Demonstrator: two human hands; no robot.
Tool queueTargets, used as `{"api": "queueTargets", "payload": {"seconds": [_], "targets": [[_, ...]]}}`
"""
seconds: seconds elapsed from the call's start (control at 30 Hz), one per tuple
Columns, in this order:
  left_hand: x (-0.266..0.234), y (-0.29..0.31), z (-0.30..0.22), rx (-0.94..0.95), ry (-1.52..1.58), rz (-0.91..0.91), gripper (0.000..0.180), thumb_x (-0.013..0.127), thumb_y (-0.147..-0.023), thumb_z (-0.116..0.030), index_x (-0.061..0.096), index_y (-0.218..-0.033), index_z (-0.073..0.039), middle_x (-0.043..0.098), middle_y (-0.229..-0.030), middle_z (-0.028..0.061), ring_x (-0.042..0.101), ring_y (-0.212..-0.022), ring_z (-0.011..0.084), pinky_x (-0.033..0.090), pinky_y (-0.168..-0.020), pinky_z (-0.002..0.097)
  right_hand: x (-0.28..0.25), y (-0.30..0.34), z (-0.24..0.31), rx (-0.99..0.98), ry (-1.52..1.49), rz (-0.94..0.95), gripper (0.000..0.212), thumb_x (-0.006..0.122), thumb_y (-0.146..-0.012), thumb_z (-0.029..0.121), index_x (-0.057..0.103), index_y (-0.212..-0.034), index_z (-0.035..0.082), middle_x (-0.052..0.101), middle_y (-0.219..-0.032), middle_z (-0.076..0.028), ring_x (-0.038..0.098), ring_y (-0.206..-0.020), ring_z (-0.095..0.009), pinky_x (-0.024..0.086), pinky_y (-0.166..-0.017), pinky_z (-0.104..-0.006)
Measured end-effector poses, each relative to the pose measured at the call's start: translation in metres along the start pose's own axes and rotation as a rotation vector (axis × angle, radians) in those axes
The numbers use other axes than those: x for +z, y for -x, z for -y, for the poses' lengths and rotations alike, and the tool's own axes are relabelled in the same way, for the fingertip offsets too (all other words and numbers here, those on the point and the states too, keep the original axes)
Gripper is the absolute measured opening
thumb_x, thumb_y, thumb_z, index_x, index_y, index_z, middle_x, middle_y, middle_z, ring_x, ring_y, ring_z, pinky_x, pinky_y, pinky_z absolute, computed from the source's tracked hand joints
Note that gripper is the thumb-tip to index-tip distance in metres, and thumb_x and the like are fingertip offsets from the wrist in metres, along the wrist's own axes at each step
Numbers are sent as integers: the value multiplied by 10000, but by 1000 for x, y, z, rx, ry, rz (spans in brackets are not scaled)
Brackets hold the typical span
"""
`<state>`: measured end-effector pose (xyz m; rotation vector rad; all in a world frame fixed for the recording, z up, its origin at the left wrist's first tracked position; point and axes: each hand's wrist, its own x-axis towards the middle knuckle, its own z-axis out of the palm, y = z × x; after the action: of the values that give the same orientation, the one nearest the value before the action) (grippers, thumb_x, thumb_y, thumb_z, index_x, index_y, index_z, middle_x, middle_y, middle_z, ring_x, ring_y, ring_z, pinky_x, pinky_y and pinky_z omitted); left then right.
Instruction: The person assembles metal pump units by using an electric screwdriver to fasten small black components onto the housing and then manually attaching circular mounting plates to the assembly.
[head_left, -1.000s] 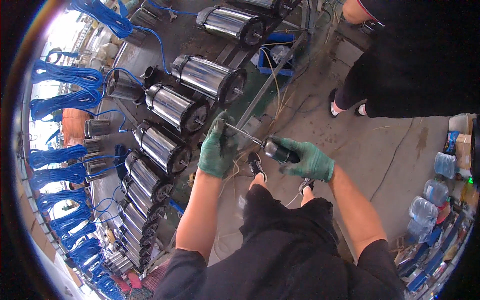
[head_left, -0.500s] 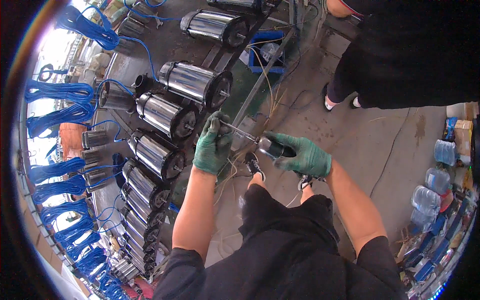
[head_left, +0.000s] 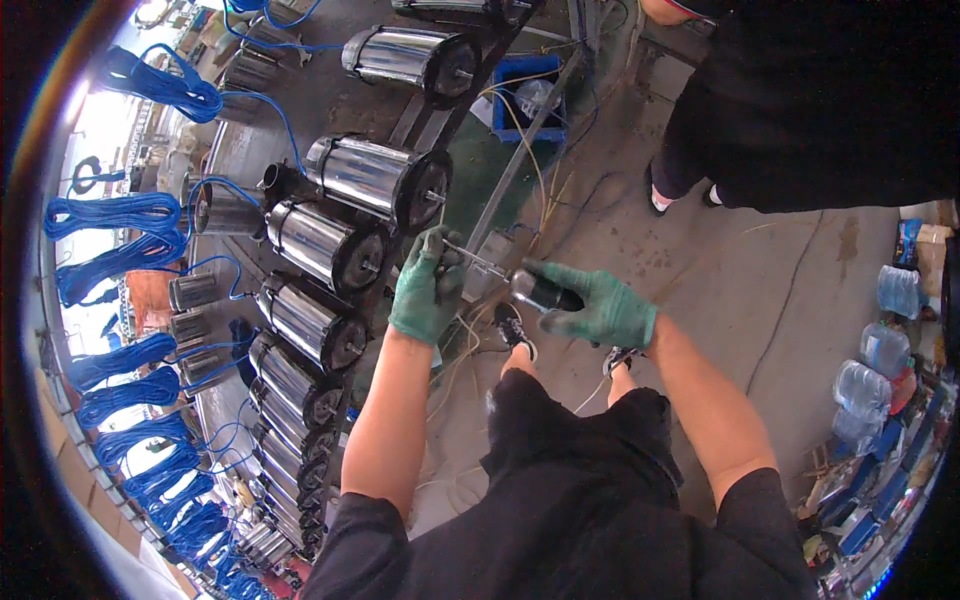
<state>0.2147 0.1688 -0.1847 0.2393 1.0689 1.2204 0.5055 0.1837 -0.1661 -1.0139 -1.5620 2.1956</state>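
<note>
Possibly the rod (head_left: 472,258) pinched in the left hand (head_left: 427,290), near the worktop (head_left: 318,105) edge, could slip if the right hand (head_left: 604,306), gripping the tool (head_left: 533,290), jerks

The hand tool (head_left: 540,291) has a smooth, dark, glossy body and a slim, bright metal shaft (head_left: 474,259). The left hand (head_left: 425,295) and right hand (head_left: 602,308) wear rough, matt, green knitted cloth. The big cylinders (head_left: 360,175) are mirror-bright metal, with duller black end faces (head_left: 358,252). Beneath them the bench (head_left: 325,110) looks dark, scuffed and perhaps metal, though the view there is poor. The cable coils (head_left: 115,213) have blue plastic sheathing, the crate (head_left: 510,132) is blue plastic, the jugs (head_left: 862,390) clear, shiny plastic, and the shirt (head_left: 560,500) matt black cloth.
</note>
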Motion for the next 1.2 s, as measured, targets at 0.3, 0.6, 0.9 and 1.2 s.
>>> {"api": "queueTargets", "payload": {"seconds": [0.3, 0.6, 0.9, 1.2], "targets": [[14, -42, 3, -65, -167, -260, 241, 775, -951, -335, 683, -1057, -139, 647, -844, -22, 504, -614, 72, 380, -514, 197, -19, -50, -14, -165, 116, -120, 730, 795, -871, 147, 490, -1533, 98, 715, -1324, -58, 645, -1096, -77, 518, -996, -290], [7, -57, -11, -49, -199, -345, 196, 784, -945, -315, 686, -981, -150, 636, -792, -9, 502, -579, 93, 394, -478, 214, -30, -70, 16, -63, 226, -65, 734, 798, -865, 225, 498, -1524, 98, 733, -1269, -94, 682, -1072, -129, 530, -987, -306], [10, -60, -10, -21, -210, -342, 219, 784, -943, -331, 676, -968, -143, 633, -798, -4, 512, -593, 95, 406, -492, 218, -33, -77, 23, -58, 198, -33, 767, 784, -857, 247, 475, -1543, 102, 736, -1244, -114, 683, -1083, -144, 514, -995, -303], [-4, -33, -26, 29, -530, -296, 291, 731, -976, -388, 701, -1090, -122, 631, -811, -36, 520, -592, 70, 386, -473, 229, -32, -86, 10, -183, 253, -59, 732, 766, -872, 249, 487, -1534, 108, 745, -1200, -133, 711, -1067, -191, 529, -969, -325]]}}
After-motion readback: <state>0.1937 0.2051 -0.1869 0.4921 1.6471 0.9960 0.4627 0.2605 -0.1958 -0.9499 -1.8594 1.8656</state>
